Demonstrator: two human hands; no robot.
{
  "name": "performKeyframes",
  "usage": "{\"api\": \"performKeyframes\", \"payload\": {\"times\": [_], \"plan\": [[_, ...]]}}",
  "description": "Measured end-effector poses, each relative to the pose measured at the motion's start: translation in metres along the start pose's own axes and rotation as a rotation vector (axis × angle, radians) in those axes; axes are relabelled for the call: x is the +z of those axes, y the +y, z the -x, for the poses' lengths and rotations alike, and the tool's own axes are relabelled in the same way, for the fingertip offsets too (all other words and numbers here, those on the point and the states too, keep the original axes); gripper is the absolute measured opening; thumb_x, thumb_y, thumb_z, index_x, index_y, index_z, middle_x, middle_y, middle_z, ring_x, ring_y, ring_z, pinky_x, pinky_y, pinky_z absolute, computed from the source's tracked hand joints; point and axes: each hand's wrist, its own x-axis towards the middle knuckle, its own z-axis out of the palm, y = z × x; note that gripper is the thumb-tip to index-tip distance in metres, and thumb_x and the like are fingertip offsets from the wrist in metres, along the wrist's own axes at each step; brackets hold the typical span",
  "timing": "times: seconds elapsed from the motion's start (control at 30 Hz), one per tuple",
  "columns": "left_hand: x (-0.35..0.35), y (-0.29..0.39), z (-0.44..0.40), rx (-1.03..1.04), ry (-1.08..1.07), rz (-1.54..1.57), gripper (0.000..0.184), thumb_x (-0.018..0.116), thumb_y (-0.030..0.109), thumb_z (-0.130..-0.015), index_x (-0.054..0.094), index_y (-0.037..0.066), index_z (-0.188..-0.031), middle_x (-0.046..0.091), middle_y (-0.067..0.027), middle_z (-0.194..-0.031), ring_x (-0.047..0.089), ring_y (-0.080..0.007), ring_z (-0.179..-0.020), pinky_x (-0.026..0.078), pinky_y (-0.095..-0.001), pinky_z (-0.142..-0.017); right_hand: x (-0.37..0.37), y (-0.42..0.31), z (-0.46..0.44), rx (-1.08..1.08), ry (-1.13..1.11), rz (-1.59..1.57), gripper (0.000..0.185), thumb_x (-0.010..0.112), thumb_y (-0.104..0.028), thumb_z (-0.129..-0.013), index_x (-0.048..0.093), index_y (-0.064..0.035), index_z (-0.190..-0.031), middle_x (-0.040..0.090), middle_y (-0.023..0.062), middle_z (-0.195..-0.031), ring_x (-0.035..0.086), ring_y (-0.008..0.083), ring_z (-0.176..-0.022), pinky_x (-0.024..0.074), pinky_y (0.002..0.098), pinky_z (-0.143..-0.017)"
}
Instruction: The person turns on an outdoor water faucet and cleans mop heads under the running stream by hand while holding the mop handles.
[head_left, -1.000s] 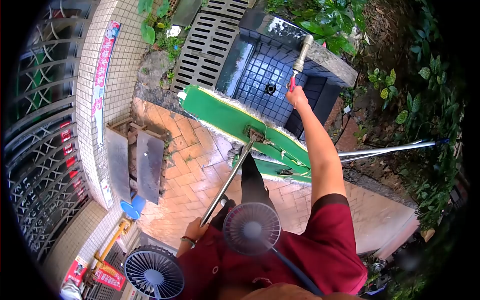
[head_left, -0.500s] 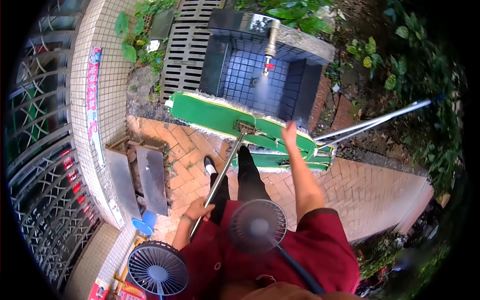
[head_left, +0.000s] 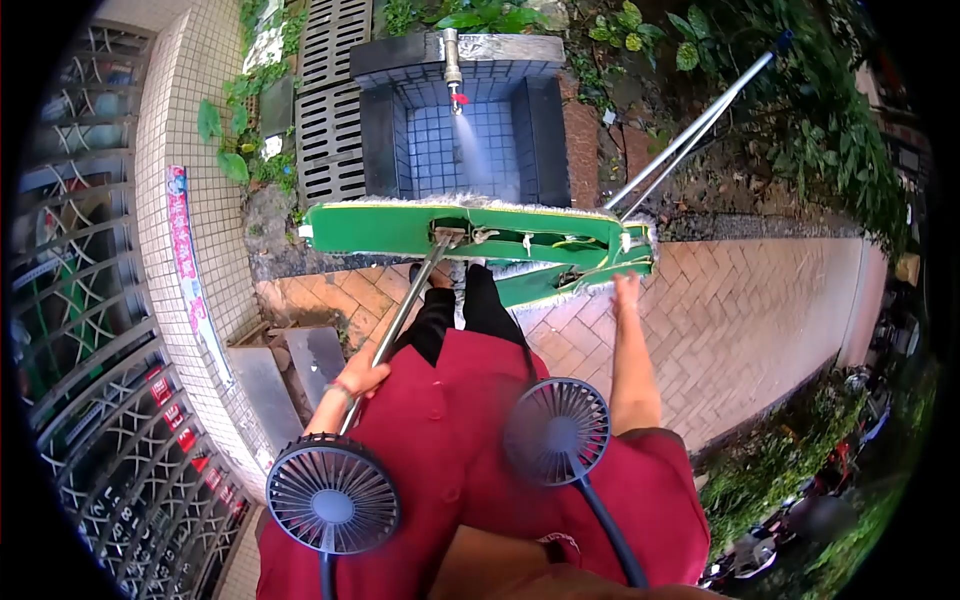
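Across the near side of a tiled basin (head_left: 547, 140): green-backed flat mop head (head_left: 370, 228), backing uppermost, pale fringe along the edge; contact with the basin not determinable. Metal pole (head_left: 405, 303) slanting from the clamp back to the body, fingers of the left hand (head_left: 362, 378) wrapped round the shaft near the waist, presumably for control of the long head from its middle. Right hand (head_left: 624, 290) at the end of a second green mop head (head_left: 535, 287), partly hidden beneath the first; fingers pointing forward, empty or touching: cannot tell. Over the basin, metal tap (head_left: 453, 60) with red handle (head_left: 460, 98), evidently placed to discharge inside the walls; spreading water stream (head_left: 468, 145) below. To the right, silvery poles (head_left: 690, 140) angled into the planting, probably to spare the brick paving (head_left: 740, 300). Before the chest, paired fans (head_left: 332, 505) on flexible stems, apparently worn to leave both hands free. On the tiled wall, pink-and-white banner (head_left: 184, 240) with characters too small to read; red labels (head_left: 163, 392) by the metal grille (head_left: 85, 300) equally illegible. No readable brand on mop, tap or fans.
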Motion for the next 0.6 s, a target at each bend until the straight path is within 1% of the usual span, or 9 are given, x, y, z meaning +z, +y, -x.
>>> {"api": "performKeyframes", "payload": {"times": [0.07, 0.1, 0.13, 0.2, 0.27, 0.3, 0.43, 0.53, 0.6], "plan": [[-0.016, -0.016, 0.044, 0.15, -0.011, -0.089, 0.023, 0.052, 0.009, -0.076, 0.047, 0.0, -0.097, 0.049, -0.005, -0.058, 0.045, -0.0119, -0.04, 0.037, -0.0262, -0.035, -0.021, 0.004, -0.046, -0.085, 0.129, 0.042, 0.075, 0.061, -0.031, -0.069, 0.023, -0.0234, -0.133, 0.038, 0.01, -0.127, 0.034, 0.0317, -0.115, 0.0303, 0.0575, -0.083], [-0.022, -0.02, 0.066, 0.189, -0.021, -0.112, 0.023, 0.052, 0.01, -0.076, 0.047, 0.0, -0.096, 0.049, -0.0049, -0.059, 0.046, -0.0118, -0.041, 0.037, -0.0261, -0.036, -0.027, -0.021, -0.036, -0.094, 0.134, 0.046, 0.076, 0.06, -0.028, -0.07, 0.022, -0.022, -0.134, 0.041, 0.0104, -0.123, 0.036, 0.0307, -0.113, 0.0299, 0.0561, -0.086], [-0.027, -0.014, 0.09, 0.158, -0.041, -0.099, 0.022, 0.052, 0.01, -0.076, 0.048, 0.0, -0.095, 0.05, -0.0051, -0.06, 0.047, -0.0118, -0.042, 0.037, -0.0262, -0.037, -0.033, -0.023, -0.047, -0.154, 0.06, -0.086, 0.076, 0.059, -0.024, -0.07, 0.02, -0.0183, -0.135, 0.05, 0.0092, -0.11, 0.044, 0.0253, -0.103, 0.0362, 0.0443, -0.085], [-0.031, -0.01, 0.122, 0.191, -0.018, -0.233, 0.021, 0.053, 0.012, -0.076, 0.05, 0.0, -0.092, 0.053, -0.0093, -0.062, 0.053, -0.0191, -0.051, 0.042, -0.0308, -0.048, -0.035, -0.056, -0.021, -0.163, 0.055, -0.12, 0.06, 0.056, -0.02, -0.07, 0.035, -0.0127, -0.126, 0.053, 0.0049, -0.09, 0.05, 0.0186, -0.084, 0.0411, 0.0318, -0.076], [-0.024, -0.022, 0.132, 0.182, 0.1, -0.316, 0.026, 0.056, 0.017, -0.075, 0.051, 0.002, -0.095, 0.055, -0.0176, -0.07, 0.057, -0.0311, -0.071, 0.043, -0.0387, -0.069, -0.065, -0.064, -0.026, -0.093, -0.095, -0.044, 0.036, 0.052, -0.013, -0.07, 0.048, -0.0098, -0.106, 0.05, 0.0018, -0.078, 0.048, 0.0165, -0.071, 0.0427, 0.028, -0.067], [-0.023, -0.024, 0.135, 0.179, 0.107, -0.346, 0.028, 0.057, 0.018, -0.074, 0.051, 0.001, -0.096, 0.056, -0.0186, -0.072, 0.057, -0.031, -0.072, 0.044, -0.0377, -0.068, -0.076, -0.061, -0.022, -0.06, -0.22, -0.288, 0.022, 0.048, -0.008, -0.069, 0.05, -0.009, -0.09, 0.049, 0.0012, -0.077, 0.048, 0.0179, -0.071, 0.0444, 0.0295, -0.067], [-0.018, -0.02, 0.143, 0.21, 0.088, -0.392, 0.03, 0.057, 0.019, -0.074, 0.051, 0.001, -0.098, 0.057, -0.0197, -0.075, 0.059, -0.0303, -0.073, 0.044, -0.0365, -0.067, -0.12, -0.078, 0.019, 0.148, -0.308, -0.453, 0.029, 0.046, -0.002, -0.063, 0.052, -0.0077, -0.09, 0.053, 0.0023, -0.081, 0.051, 0.0207, -0.077, 0.045, 0.0312, -0.073], [-0.016, 0.003, 0.134, 0.302, 0.019, -0.39, 0.03, 0.057, 0.019, -0.074, 0.051, 0.001, -0.098, 0.058, -0.0197, -0.077, 0.059, -0.0297, -0.073, 0.045, -0.0362, -0.067, -0.151, -0.091, 0.044, 0.194, -0.274, -0.493, 0.029, 0.045, -0.002, -0.061, 0.051, -0.0069, -0.089, 0.055, 0.004, -0.082, 0.053, 0.023, -0.077, 0.0474, 0.0338, -0.073], [-0.018, 0.018, 0.117, 0.365, -0.039, -0.38, 0.031, 0.057, 0.019, -0.074, 0.051, 0.001, -0.098, 0.058, -0.0198, -0.077, 0.06, -0.0294, -0.073, 0.045, -0.036, -0.067, -0.171, -0.1, 0.057, 0.098, -0.229, -0.55, 0.03, 0.044, -0.001, -0.061, 0.051, -0.0056, -0.089, 0.055, 0.0045, -0.082, 0.053, 0.0229, -0.077, 0.0477, 0.0326, -0.073]]}}
